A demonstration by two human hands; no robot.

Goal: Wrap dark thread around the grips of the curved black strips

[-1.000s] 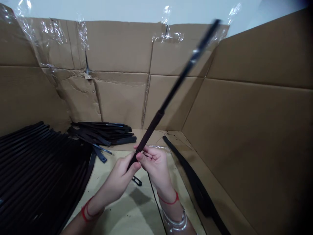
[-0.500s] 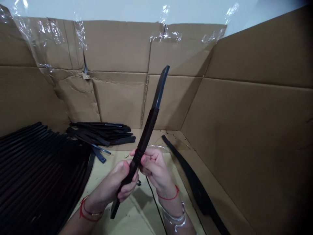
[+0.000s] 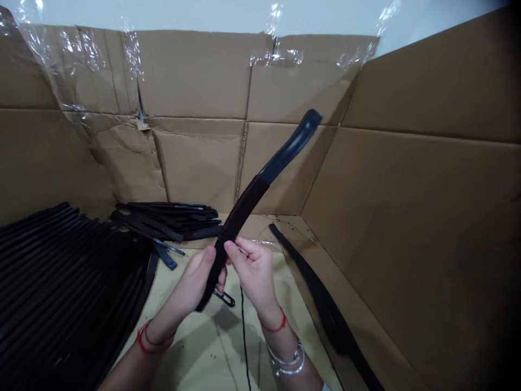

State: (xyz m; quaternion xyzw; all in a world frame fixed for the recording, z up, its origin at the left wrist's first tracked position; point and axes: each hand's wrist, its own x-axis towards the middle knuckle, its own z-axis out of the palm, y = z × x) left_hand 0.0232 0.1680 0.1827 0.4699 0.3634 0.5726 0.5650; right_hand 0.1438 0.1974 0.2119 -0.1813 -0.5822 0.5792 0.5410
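Both hands hold one long black strip (image 3: 252,198) that rises up and to the right, its glossy upper end bent near the cardboard back wall. My left hand (image 3: 195,285) is wrapped round its lower end. My right hand (image 3: 252,269) pinches the strip just above, thumb against it. Red strings circle both wrists, and silver bangles sit on the right one.
Cardboard walls (image 3: 407,217) enclose the work surface (image 3: 211,347). A large stack of black strips (image 3: 61,293) fills the left. A smaller pile (image 3: 171,220) lies at the back. One long black strip (image 3: 321,304) runs along the right wall. A small black clip (image 3: 226,297) lies under the hands.
The strip has been drawn down through the hands, so less of it rises above them. Its top has swung from upright back toward the right. The hands shifted slightly up.
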